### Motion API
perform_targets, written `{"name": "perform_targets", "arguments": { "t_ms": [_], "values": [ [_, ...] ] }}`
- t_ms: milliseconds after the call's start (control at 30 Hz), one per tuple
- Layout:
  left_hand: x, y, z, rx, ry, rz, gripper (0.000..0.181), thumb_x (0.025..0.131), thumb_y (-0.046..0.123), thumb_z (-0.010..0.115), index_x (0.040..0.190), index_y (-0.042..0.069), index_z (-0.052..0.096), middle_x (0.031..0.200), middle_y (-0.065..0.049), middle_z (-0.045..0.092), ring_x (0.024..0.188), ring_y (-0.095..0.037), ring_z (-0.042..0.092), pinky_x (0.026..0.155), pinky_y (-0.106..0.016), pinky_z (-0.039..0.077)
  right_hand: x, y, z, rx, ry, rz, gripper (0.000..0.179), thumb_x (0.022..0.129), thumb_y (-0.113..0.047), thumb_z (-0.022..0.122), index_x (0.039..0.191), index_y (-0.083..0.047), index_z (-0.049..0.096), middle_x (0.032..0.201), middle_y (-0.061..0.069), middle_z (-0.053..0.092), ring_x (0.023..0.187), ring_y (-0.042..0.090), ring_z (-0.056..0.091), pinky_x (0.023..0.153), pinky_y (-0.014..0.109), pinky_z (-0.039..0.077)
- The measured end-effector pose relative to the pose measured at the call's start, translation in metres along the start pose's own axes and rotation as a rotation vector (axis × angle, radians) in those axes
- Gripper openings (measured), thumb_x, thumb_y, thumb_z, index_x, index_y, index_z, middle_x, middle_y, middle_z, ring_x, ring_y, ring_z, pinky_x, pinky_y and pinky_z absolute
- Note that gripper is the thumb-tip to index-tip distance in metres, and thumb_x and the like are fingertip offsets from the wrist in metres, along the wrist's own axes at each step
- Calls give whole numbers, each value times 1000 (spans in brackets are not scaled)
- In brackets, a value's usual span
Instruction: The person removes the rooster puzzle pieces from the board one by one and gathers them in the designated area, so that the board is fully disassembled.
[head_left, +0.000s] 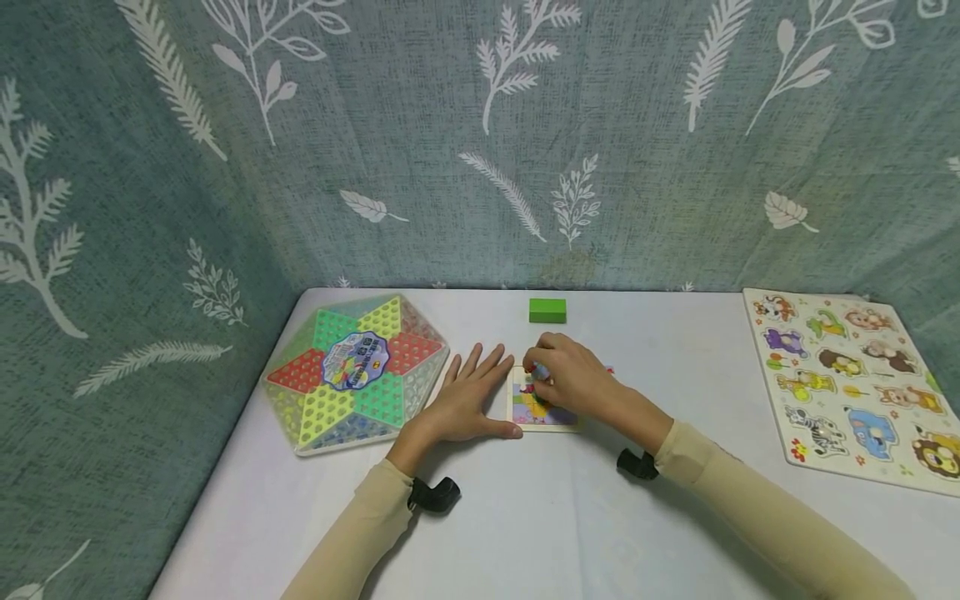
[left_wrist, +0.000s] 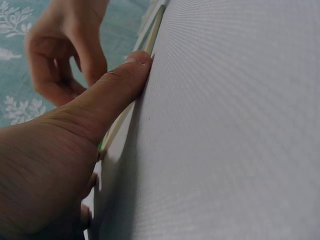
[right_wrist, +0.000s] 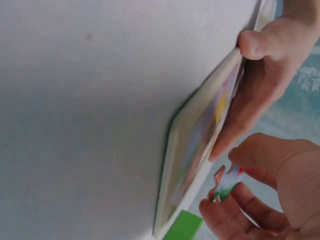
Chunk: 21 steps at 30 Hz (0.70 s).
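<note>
A small jigsaw puzzle board (head_left: 546, 427) with a pale frame and a colourful picture lies on the white table in the head view. My left hand (head_left: 467, 408) rests at its left side with the fingers spread straight. In the left wrist view, the thumb (left_wrist: 117, 87) lies against the frame's edge (left_wrist: 156, 27). Over the board, my right hand (head_left: 573, 379) pinches a jigsaw piece (right_wrist: 229, 181) between thumb and fingers. Blue, green and red show on that piece in the right wrist view, where it is held just off the board's rim (right_wrist: 172, 135). My right hand hides the board's upper right part.
A hexagonal Chinese checkers set (head_left: 405, 354) lies left of my left hand. Behind the puzzle board stands a green block (head_left: 547, 311). A large animal puzzle board (head_left: 825, 387) lies at the far right, and a patterned curtain (head_left: 420, 225) hangs behind the table.
</note>
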<state>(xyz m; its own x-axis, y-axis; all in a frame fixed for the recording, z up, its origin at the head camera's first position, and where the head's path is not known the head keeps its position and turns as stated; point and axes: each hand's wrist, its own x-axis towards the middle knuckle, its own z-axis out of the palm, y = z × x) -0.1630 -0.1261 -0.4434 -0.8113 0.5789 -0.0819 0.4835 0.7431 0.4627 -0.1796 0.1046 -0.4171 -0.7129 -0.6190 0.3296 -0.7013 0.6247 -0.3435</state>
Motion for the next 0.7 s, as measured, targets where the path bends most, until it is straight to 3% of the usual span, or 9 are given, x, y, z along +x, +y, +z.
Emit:
{"name": "perform_targets", "arguments": {
  "t_ms": [267, 700],
  "values": [
    [0, -1, 1, 11, 8, -2, 111, 78, 63, 76, 161, 16, 21, 167, -4, 6, 152, -32, -6, 118, -56, -6, -10, -1, -16, 21, 18, -10, 16, 81, -5, 80, 96, -8, 76, 94, 2, 63, 84, 16, 55, 69, 32, 50],
    [2, -2, 3, 30, 9, -9, 112, 77, 64, 77, 161, 16, 20, 167, -3, 6, 152, -31, -6, 118, -56, -7, -34, 11, -35, -60, 12, -28, 16, 81, -4, 80, 96, -8, 76, 95, 3, 64, 89, 20, 59, 72, 35, 52]
  ]
}}
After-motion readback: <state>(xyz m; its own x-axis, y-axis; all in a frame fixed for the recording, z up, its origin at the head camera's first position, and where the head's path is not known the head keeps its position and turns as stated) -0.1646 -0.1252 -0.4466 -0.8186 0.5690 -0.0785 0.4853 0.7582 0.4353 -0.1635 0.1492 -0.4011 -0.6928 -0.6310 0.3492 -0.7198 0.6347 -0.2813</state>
